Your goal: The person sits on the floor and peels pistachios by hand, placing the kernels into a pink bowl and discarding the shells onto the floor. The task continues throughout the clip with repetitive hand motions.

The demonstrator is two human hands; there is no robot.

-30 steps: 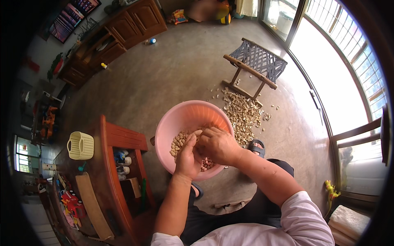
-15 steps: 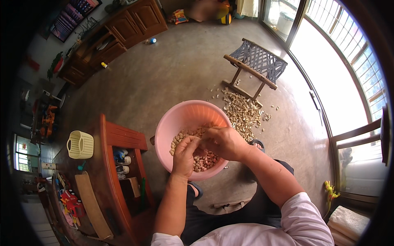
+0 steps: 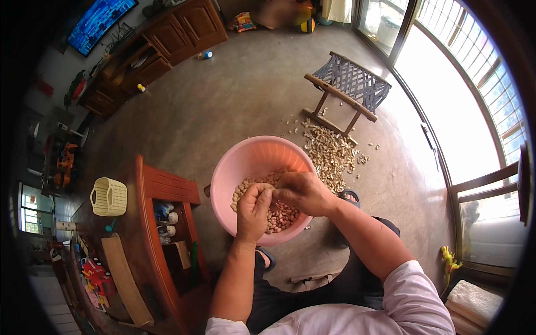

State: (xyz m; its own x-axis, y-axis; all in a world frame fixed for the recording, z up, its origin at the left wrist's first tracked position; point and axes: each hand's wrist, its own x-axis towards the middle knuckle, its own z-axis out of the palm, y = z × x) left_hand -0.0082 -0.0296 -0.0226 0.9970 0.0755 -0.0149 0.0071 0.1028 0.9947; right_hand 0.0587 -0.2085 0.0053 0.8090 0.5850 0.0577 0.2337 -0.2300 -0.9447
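While peanuts (image 3: 276, 215) fill the pink basin (image 3: 245, 162), both hands (image 3: 279, 201) meet above them.

Glossy pink plastic basin (image 3: 240, 167), matt concrete floor (image 3: 223, 106).

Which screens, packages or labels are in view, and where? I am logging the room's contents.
Flat rectangular screen: top left, on the wall above the brown wooden cabinet; dark frame, lit blue picture.
Small colourful packages: lower left, beside the red-brown wooden table; too blurred to tell apart.
No signs or labels show clearly.
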